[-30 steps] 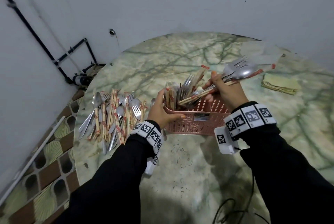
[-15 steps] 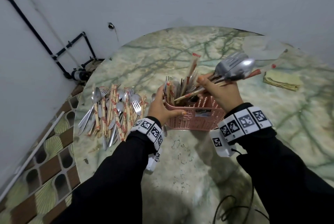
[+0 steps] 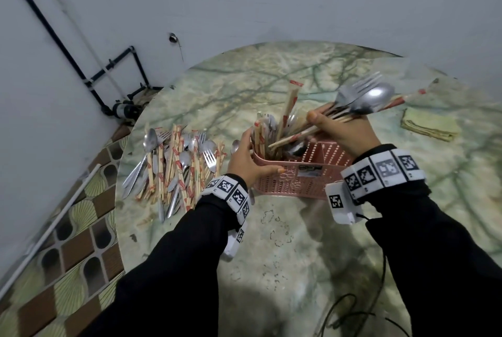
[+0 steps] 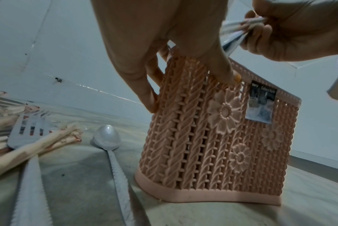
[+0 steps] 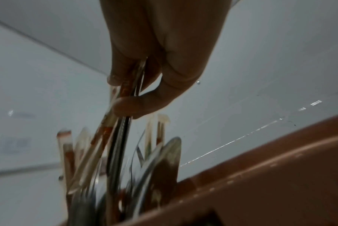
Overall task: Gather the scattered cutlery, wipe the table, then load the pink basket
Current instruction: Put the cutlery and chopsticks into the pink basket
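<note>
The left hand [image 3: 245, 158] has its grip on the near left corner of the pink basket [image 3: 298, 176], thumb laid along the near wall and fingers curled against the left end wall; the left wrist view shows the thumb tip pressed just under the rim beside a small dark label [image 4: 262, 104]. The basket stands upright on the counter [image 3: 285, 249].

Above and just beyond that grip, the right hand [image 3: 341, 130] holds a bundle of cutlery [image 3: 361, 97], fingers and thumb closed tight round the shafts. Forks, a spoon and paper-wrapped chopsticks fan out past the hand to the right, while the lower ends angle down into the basket's left compartment, among pieces already standing there. In the blurred right wrist view the exact count of pieces in the grip is hard to make out.

Left of the left hand lies a loose pile of cutlery [image 3: 176, 165], with one spoon [image 4: 108, 137] just beside the basket's left wall. Well to the right of the right hand rests a folded yellow cloth [image 3: 429, 126].
</note>
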The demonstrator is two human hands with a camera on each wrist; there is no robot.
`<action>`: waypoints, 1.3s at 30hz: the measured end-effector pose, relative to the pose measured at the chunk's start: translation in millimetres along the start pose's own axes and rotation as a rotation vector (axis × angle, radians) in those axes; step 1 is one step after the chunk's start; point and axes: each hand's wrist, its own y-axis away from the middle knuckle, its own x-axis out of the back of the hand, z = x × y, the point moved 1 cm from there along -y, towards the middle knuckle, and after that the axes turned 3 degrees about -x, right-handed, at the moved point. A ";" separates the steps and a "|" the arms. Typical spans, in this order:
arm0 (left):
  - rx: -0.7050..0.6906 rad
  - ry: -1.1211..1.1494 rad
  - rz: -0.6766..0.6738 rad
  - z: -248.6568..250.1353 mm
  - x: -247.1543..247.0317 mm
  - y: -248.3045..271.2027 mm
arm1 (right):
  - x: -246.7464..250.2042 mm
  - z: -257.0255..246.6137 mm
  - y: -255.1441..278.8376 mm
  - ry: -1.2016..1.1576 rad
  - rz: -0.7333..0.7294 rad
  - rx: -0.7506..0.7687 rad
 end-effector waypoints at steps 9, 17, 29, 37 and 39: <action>-0.005 0.002 -0.004 -1.8 -0.8 -0.6 | 4.0 -6.4 -0.2 0.067 -0.050 -0.002; -0.023 -0.004 0.009 -0.2 -1.4 0.1 | -28.3 2.3 -3.2 0.291 0.019 -0.011; 0.001 0.053 0.013 0.3 -0.9 1.1 | -29.0 -24.2 -1.1 0.412 -0.275 -0.031; -0.005 0.038 0.002 0.0 -1.2 0.7 | -25.9 -21.6 2.4 0.356 -0.243 0.006; -0.002 0.027 0.003 -0.7 -1.2 0.5 | -28.6 -17.9 3.3 0.427 -0.232 -0.001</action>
